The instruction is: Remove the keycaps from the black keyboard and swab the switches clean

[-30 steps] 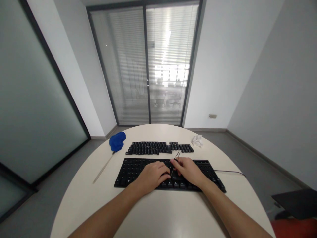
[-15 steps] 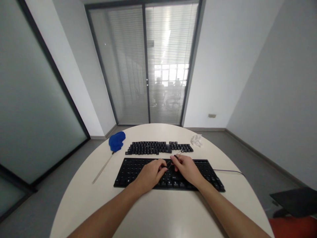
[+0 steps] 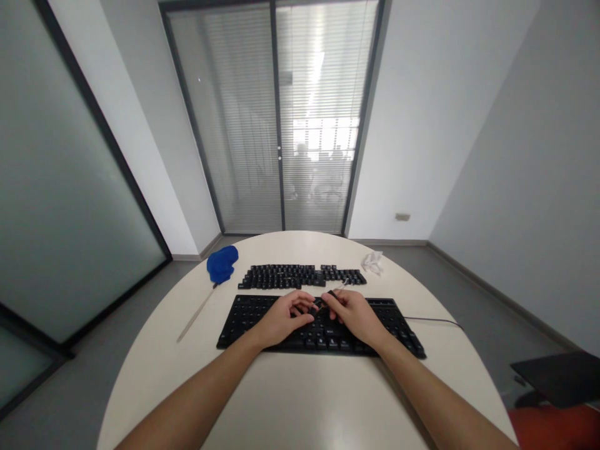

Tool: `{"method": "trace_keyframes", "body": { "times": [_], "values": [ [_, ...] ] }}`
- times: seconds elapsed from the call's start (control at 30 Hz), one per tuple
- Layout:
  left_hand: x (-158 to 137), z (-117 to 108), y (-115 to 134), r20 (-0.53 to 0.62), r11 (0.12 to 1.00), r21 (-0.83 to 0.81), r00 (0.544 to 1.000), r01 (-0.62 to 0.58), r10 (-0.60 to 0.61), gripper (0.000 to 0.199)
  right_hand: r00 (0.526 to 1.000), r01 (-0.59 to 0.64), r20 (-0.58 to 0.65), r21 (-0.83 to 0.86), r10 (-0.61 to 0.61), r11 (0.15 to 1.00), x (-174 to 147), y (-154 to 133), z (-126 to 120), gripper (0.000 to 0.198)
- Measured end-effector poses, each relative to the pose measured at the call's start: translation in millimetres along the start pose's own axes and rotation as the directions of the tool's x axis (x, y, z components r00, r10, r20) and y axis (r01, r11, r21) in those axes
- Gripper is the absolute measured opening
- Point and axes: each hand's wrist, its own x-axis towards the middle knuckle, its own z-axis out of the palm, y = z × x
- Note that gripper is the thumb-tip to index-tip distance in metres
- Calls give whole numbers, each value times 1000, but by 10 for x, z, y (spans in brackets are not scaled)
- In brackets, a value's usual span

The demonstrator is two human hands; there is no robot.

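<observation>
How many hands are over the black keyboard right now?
2. The left hand is over the keyboard, just left of its middle; the right hand is just right of the middle, pinching a small dark-handled tool. Neither is hidden.

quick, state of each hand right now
Left hand: over the black rectangular keyboard; cannot tell whether open or holding anything.
Right hand: closed on a small black tool with thin metal wires.

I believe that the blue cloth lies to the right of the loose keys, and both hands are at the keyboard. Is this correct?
Not quite: the head view shows the blue cloth to the left of the loose keys. The left hand and right hand are indeed at the keyboard.
</observation>
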Motion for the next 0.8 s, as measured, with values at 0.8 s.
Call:
{"method": "trace_keyframes", "body": {
  "times": [0.8],
  "values": [
    [-36,60,113,0,930,343,990,-130,139,9,1000,-27,-14,-50,26,998,-5,33,3,51]
  ]
}}
